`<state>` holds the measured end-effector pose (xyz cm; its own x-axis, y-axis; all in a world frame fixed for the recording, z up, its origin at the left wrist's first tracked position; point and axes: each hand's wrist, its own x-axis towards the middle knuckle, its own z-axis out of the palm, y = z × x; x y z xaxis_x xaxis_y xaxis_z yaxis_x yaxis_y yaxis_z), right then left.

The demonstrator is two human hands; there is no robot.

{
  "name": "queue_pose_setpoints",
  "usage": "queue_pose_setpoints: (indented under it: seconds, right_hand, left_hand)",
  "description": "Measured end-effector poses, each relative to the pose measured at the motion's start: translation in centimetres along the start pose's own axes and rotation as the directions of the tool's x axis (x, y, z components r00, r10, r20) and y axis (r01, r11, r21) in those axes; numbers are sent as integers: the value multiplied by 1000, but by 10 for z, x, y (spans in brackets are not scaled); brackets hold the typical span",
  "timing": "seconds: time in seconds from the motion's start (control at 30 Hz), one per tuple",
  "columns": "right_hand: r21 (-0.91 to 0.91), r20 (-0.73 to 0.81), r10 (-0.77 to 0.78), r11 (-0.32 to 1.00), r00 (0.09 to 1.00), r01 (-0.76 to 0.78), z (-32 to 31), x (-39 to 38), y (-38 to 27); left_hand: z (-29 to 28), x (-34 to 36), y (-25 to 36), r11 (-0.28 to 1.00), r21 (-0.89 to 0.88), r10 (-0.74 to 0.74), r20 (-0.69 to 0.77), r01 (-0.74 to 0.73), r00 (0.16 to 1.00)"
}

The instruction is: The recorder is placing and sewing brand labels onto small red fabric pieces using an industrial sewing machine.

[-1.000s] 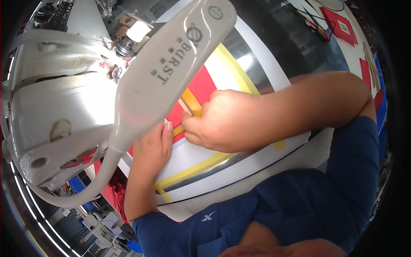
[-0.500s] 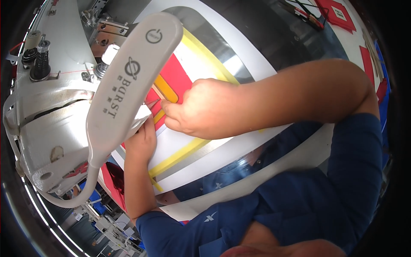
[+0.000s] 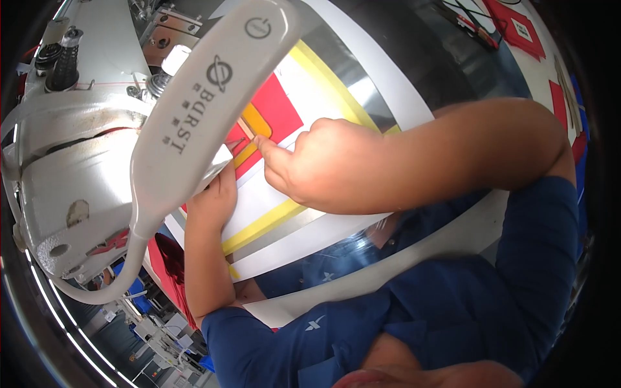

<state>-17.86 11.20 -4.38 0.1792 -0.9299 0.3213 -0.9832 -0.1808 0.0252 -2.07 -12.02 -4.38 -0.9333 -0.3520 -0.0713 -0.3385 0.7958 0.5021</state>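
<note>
R grip (image 3: 330, 167) ptg left, nr yellow-orange strip (image 3: 261, 123).

The sewing machine (image 3: 84, 174) stands left of the panel (image 3: 279, 110), partly behind the lamp (image 3: 210, 110). The left hand (image 3: 217, 194) lies nearer the machine than the right hand (image 3: 317, 161). Far right, hand tools (image 3: 477, 31) lie beside stacked pieces (image 3: 522, 32).

Red piece (image 3: 281, 107): flat, straight-edged, lying on a white surface (image 3: 262, 210), its left part hidden.
Orange-yellow strip (image 3: 261, 121): flat on the red, slanting, with a rounded lower end.
Tan strip (image 3: 247, 129): narrow, alongside the orange-yellow one.
</note>
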Motion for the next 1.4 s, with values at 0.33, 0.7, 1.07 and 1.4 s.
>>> queue_pose_setpoints:
  seconds: [0.33, 0.7, 1.07, 1.4]
  right_hand:
    - [185, 59, 6, 983, 998, -17, -5, 0, -7]
    - [190, 98, 35, 980, 995, -53, -7, 0, -12]
    - [22, 826, -39, 999, 562, 38, -82, -5, -28]
    - [-169, 945, 17, 879, 326, 446, -62, -7, -54]
  left_hand:
    - [4, -10, 6, 990, 124, 81, -55, -74, 995]
    - [-55, -41, -124, 928, 127, -263, -440, 350, 859]
    - [-25, -11, -66, 948, 187, -172, -384, 259, 907]
    - [13, 7, -35, 996, -75, -70, -429, 42, 901]
